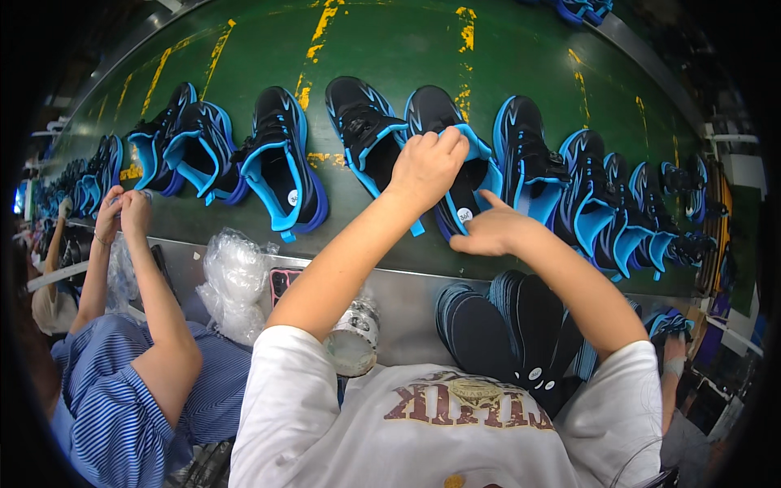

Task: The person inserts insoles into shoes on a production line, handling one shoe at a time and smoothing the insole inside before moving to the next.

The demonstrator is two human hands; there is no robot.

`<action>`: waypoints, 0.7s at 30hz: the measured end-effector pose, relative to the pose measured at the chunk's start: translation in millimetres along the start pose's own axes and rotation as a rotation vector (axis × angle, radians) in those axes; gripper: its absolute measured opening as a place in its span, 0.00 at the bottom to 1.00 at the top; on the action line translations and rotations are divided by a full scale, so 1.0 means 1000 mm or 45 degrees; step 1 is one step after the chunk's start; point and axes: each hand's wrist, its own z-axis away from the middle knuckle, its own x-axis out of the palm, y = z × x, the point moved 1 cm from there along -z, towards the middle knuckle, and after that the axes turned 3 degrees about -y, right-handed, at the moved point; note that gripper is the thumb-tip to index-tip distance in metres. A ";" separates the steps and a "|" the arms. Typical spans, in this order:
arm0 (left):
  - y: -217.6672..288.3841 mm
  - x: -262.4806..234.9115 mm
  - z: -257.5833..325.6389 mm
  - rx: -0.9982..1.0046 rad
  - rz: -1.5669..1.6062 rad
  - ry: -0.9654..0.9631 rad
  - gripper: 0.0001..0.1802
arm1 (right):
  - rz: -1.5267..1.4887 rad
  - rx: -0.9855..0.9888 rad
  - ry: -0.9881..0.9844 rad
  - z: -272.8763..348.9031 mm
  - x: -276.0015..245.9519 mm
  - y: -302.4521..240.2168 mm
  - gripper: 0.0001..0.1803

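Note:
A black and blue sneaker lies in front of me, toe pointing away. My left hand is closed on the upper edge of its opening, at the tongue and collar. My right hand is at its heel, thumb below and a finger reaching to the collar, gripping the back of the shoe. Inside the shoe is a dark insole with a round white sticker at the heel. A matching sneaker lies close on the left, partly behind my left hand. Another sneaker is just right of my right hand.
More sneakers line the green table on both sides. Stacked black insoles lie by my right arm. Near my left arm are clear plastic bags, a phone and a round container. A co-worker's hands are at left.

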 end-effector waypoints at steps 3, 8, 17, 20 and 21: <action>0.005 -0.005 -0.007 0.023 -0.035 -0.064 0.08 | -0.028 0.047 0.190 -0.013 0.013 0.003 0.33; -0.002 -0.011 0.005 0.033 -0.107 -0.088 0.07 | -0.158 -0.132 1.465 0.014 0.071 0.004 0.17; 0.028 -0.054 0.013 -0.218 0.463 -0.320 0.08 | -0.624 -0.113 1.559 0.023 0.126 0.000 0.15; 0.012 -0.053 0.001 -0.443 0.892 -0.276 0.06 | -0.706 -0.093 1.667 0.017 0.109 -0.001 0.15; 0.009 -0.056 -0.003 -0.518 0.996 -0.297 0.06 | -0.747 -0.087 1.689 0.017 0.103 0.001 0.15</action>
